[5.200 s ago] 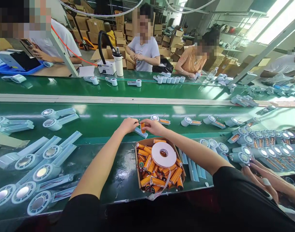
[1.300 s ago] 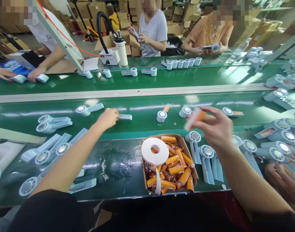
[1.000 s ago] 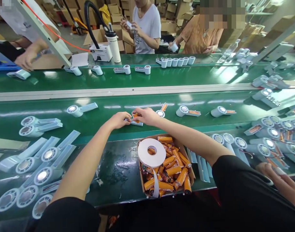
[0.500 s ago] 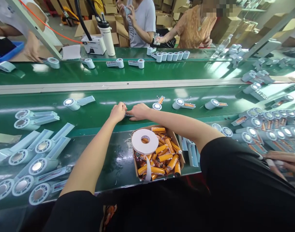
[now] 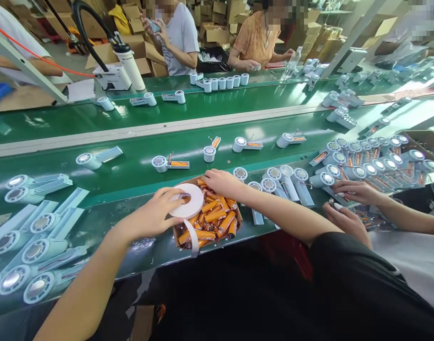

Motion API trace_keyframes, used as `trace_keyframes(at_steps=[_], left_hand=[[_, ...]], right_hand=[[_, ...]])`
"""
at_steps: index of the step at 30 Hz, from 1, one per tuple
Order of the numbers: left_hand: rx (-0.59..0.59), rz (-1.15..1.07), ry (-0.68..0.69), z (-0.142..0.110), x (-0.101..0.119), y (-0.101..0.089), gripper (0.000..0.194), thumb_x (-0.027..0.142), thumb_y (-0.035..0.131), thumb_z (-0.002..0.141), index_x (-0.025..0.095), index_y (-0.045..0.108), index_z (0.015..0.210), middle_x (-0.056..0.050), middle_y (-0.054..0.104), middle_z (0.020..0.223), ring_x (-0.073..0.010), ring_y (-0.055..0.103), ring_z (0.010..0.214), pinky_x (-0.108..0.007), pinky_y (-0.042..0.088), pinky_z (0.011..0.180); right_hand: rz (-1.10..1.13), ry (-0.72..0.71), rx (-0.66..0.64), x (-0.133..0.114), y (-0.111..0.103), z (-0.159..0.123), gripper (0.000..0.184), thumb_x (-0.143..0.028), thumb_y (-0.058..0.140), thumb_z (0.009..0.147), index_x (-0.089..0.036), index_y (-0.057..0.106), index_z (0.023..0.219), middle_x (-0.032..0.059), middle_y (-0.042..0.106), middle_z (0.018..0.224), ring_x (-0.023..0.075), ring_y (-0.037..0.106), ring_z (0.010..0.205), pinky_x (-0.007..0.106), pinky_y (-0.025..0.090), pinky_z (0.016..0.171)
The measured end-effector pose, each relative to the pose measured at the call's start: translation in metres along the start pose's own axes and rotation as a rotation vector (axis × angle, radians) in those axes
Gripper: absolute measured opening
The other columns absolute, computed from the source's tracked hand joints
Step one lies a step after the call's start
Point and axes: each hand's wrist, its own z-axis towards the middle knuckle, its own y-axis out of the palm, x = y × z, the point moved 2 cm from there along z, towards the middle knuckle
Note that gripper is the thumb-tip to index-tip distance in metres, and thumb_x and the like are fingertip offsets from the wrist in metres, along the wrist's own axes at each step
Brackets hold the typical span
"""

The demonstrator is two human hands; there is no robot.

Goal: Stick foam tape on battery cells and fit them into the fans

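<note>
My left hand (image 5: 156, 212) has its fingers and thumb closed round the edge of a white roll of tape (image 5: 194, 201), whose loose end hangs over the near side of a cardboard box (image 5: 239, 220). The box holds many orange-wrapped batteries (image 5: 215, 216). At its far rim my right hand (image 5: 220, 183) is closed, fingertips on an orange battery (image 5: 202, 183) partly hidden beneath them. Just beyond, on the green belt, lies a pale blue fan housing (image 5: 160, 163) with an orange battery in its handle and wires sticking up.
More fan housings (image 5: 90, 161) lie on the belt (image 5: 131, 177), clustered at left and right. On the right, a co-worker's hands (image 5: 348, 220) handle small parts. People sit across the line, near a white bottle (image 5: 131, 71) and a hose (image 5: 91, 33).
Both hands have come back from the belt to the box: the left onto the tape roll, the right onto a battery. A housing with a battery now lies uncovered there. The view has shifted right.
</note>
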Motion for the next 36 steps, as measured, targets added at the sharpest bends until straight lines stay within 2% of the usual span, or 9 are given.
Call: trace_keyframes(at_steps=[3, 7, 12, 18, 23, 27, 29, 32, 36], left_hand=[[0.178, 0.07, -0.002, -0.014, 0.006, -0.013, 0.044, 0.037, 0.067, 0.096, 0.025, 0.072, 0.138, -0.012, 0.071, 0.141, -0.0363, 0.054, 0.141, -0.052, 0.055, 0.113], [0.477, 0.213, -0.025, -0.037, 0.023, -0.02, 0.045, 0.039, 0.07, 0.097, 0.02, 0.069, 0.138, -0.015, 0.075, 0.132, -0.042, 0.052, 0.142, -0.063, 0.05, 0.116], [0.559, 0.246, 0.054, -0.048, 0.05, -0.016, 0.04, 0.035, 0.073, 0.096, 0.02, 0.069, 0.134, -0.014, 0.078, 0.121, -0.0407, 0.055, 0.135, -0.061, 0.053, 0.112], [0.54, 0.296, 0.086, -0.045, 0.067, -0.02, 0.032, 0.029, 0.076, 0.094, 0.021, 0.075, 0.125, -0.011, 0.079, 0.117, -0.039, 0.055, 0.131, -0.056, 0.054, 0.109], [0.585, 0.462, 0.079, -0.046, 0.073, -0.028, 0.028, 0.015, 0.073, 0.093, 0.02, 0.078, 0.119, -0.008, 0.081, 0.112, -0.0356, 0.055, 0.125, -0.042, 0.057, 0.09], [0.598, 0.591, 0.132, -0.039, 0.079, -0.037, 0.029, 0.011, 0.072, 0.092, 0.017, 0.078, 0.12, -0.007, 0.081, 0.112, -0.0348, 0.055, 0.118, -0.043, 0.054, 0.09], [0.626, 0.604, 0.103, -0.033, 0.083, -0.032, 0.03, 0.013, 0.073, 0.092, 0.016, 0.078, 0.122, -0.007, 0.081, 0.111, -0.0344, 0.055, 0.113, -0.045, 0.053, 0.091], [0.722, 0.506, -0.022, -0.024, 0.092, -0.005, 0.031, 0.021, 0.079, 0.091, 0.017, 0.08, 0.121, -0.01, 0.081, 0.104, -0.0338, 0.055, 0.108, -0.045, 0.053, 0.087], [0.582, 0.243, -0.066, -0.013, 0.089, 0.028, 0.039, 0.026, 0.085, 0.085, 0.02, 0.081, 0.123, -0.011, 0.081, 0.111, -0.0334, 0.058, 0.112, -0.048, 0.056, 0.095]], right_hand=[[0.389, 0.066, 0.132, 0.007, -0.005, 0.001, 0.025, -0.014, 0.072, 0.097, -0.017, 0.079, 0.121, 0.0134, 0.079, 0.12, 0.0264, 0.074, 0.115, 0.035, 0.057, 0.1], [1.052, 0.015, 0.58, 0.007, -0.015, -0.026, 0.037, -0.034, 0.076, 0.095, -0.021, 0.076, 0.129, 0.0102, 0.079, 0.126, 0.0242, 0.074, 0.117, 0.042, 0.059, 0.105], [0.967, -0.118, 0.892, -0.019, -0.017, -0.055, 0.02, -0.041, 0.076, 0.093, -0.026, 0.078, 0.106, 0.0101, 0.082, 0.12, 0.0268, 0.077, 0.115, 0.048, 0.063, 0.105], [0.869, -0.342, 0.748, -0.043, -0.001, -0.051, 0.015, -0.039, 0.067, 0.099, -0.03, 0.08, 0.099, 0.0087, 0.082, 0.122, 0.0307, 0.071, 0.133, 0.059, 0.056, 0.119], [1.383, -0.141, 0.553, -0.042, -0.006, -0.057, 0.045, -0.045, 0.074, 0.094, -0.022, 0.074, 0.133, 0.0139, 0.072, 0.146, 0.0309, 0.067, 0.14, 0.056, 0.055, 0.12], [1.613, 0.002, 0.268, -0.05, -0.01, -0.051, 0.071, -0.033, 0.096, 0.071, -0.018, 0.073, 0.137, 0.0107, 0.083, 0.123, 0.0326, 0.076, 0.124, 0.054, 0.061, 0.114], [1.715, 0.062, 0.384, -0.059, -0.001, -0.045, 0.073, -0.032, 0.096, 0.071, -0.02, 0.071, 0.138, 0.0079, 0.084, 0.117, 0.0306, 0.079, 0.118, 0.051, 0.063, 0.11], [1.842, 0.174, 0.742, -0.054, 0.009, -0.036, 0.071, -0.04, 0.091, 0.077, -0.026, 0.066, 0.142, 0.0063, 0.083, 0.12, 0.0267, 0.08, 0.113, 0.044, 0.067, 0.101], [1.642, 0.251, 1.121, 0.013, -0.018, -0.029, 0.059, -0.045, 0.078, 0.091, -0.039, 0.06, 0.147, 0.0037, 0.077, 0.133, 0.0195, 0.076, 0.118, 0.031, 0.068, 0.09]])
